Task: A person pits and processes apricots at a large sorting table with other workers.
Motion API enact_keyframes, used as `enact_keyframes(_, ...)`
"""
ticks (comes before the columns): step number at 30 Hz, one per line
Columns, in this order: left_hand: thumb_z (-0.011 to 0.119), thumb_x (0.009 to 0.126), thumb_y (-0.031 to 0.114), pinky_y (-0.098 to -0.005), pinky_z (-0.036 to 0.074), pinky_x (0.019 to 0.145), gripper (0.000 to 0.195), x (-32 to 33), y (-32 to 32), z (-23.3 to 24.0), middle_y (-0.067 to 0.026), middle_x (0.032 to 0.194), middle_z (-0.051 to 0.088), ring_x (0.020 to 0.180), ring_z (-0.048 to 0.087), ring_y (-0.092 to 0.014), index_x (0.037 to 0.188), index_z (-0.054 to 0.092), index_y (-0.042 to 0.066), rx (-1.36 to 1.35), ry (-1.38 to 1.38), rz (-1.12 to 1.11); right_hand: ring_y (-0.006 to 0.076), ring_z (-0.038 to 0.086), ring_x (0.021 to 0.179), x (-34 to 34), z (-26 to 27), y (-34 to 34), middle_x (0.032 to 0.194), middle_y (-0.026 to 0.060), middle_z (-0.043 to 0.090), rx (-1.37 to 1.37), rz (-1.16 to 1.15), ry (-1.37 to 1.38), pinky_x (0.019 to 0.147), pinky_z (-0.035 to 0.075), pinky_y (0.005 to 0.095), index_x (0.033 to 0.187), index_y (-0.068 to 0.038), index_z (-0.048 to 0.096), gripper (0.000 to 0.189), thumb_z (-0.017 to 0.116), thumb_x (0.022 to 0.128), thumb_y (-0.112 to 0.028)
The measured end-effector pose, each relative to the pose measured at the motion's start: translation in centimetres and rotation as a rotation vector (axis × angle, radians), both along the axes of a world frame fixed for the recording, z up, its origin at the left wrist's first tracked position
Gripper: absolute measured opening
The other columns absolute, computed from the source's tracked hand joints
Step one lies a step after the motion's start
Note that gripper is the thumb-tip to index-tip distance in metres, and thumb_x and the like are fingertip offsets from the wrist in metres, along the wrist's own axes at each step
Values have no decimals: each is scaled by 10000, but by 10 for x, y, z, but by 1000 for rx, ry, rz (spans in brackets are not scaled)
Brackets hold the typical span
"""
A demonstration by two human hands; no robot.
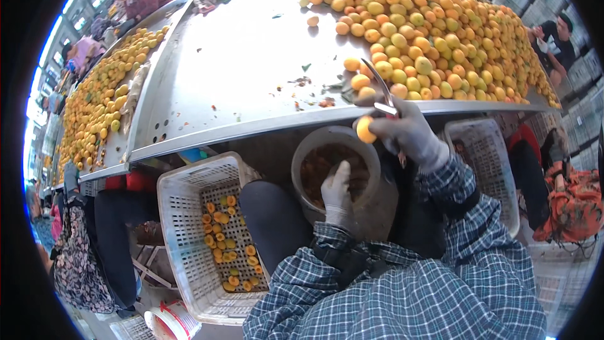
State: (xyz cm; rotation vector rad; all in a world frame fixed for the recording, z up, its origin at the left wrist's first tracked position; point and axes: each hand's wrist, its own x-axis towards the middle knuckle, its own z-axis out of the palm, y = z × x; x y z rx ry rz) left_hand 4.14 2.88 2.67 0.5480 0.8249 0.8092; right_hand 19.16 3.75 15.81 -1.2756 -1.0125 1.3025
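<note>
My right hand (408,127), in a grey glove, is at the front edge of the metal table. It grips a curved-bladed metal cutting tool (381,82), blade pointing up and away, and also holds an orange apricot (365,129) at the fingertips. Below, my left hand (337,193), gloved too, hangs over a white bucket (302,151) with dark, wet-looking matter inside. Its thumb side faces up; the other fingers are mostly hidden, so I cannot tell whether it holds anything. Whole apricots (424,52) lie heaped on the table beyond my right hand.
A white plastic crate (177,226) beside my left leg contains halved apricots (219,231). Another crate (486,151) is at the right. The table's metal rim (245,128) crosses above the bucket. Scraps and leaves (302,82) litter the tabletop. Other people (554,47) are nearby on both sides.
</note>
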Motion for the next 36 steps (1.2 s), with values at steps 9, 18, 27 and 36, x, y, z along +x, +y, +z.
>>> enact_keyframes(9,498,911,263,-182,461,583,313,-2,-21,21,-73,848,593,664,554,-93,1045,539,-17,-7,-290,-343,64,571,830,-9,-65,-81,1001,64,625,48,-150,32,702,475,192,1191,-10,502,443,604,761,-35)
enact_keyframes(18,580,857,198,-161,433,556,392,-8,-17,31,-68,913,601,692,550,-66,1172,513,-25,141,-204,-198,84,587,730,-17,-64,-101,836,56,640,-171,-304,-256,660,484,230,1052,-14,578,272,568,790,-89)
enact_keyframes(27,613,823,214,-151,399,593,444,-18,-10,27,-41,958,612,663,491,-26,1194,518,-10,317,-67,-316,273,627,838,-32,-81,-104,876,166,634,-264,-74,-513,742,486,327,1096,-55,556,309,567,820,-192)
enact_keyframes(36,559,813,31,-279,402,929,376,-20,-17,25,-104,1132,569,1020,536,-166,1181,515,-30,441,24,-430,267,623,793,-30,-93,-107,830,166,624,-235,45,-376,701,485,327,1042,-19,554,252,525,828,-150)
